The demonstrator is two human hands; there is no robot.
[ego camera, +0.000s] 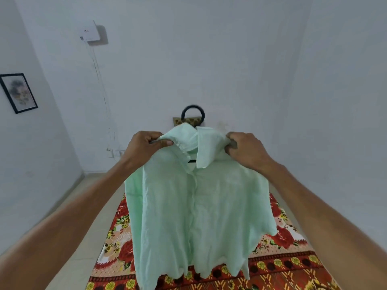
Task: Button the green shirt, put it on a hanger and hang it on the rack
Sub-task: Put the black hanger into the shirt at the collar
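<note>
Green shirt (194,212) being held up in mid-air above floral bedspread (278,266), front closed, collar raised. Black hanger (193,111) hook showing above collar. Left shoulder being gripped by left hand (144,146), right shoulder by right hand (245,148). White wall (230,59) behind.

Left hand (144,146): bare, no ring or glove is seen.
Right hand (244,149): bare, no ring is seen.
Forearms: uncovered, no sleeve, watch or band is worn.

Head view, forward-down, close over hands (194,146)
</note>
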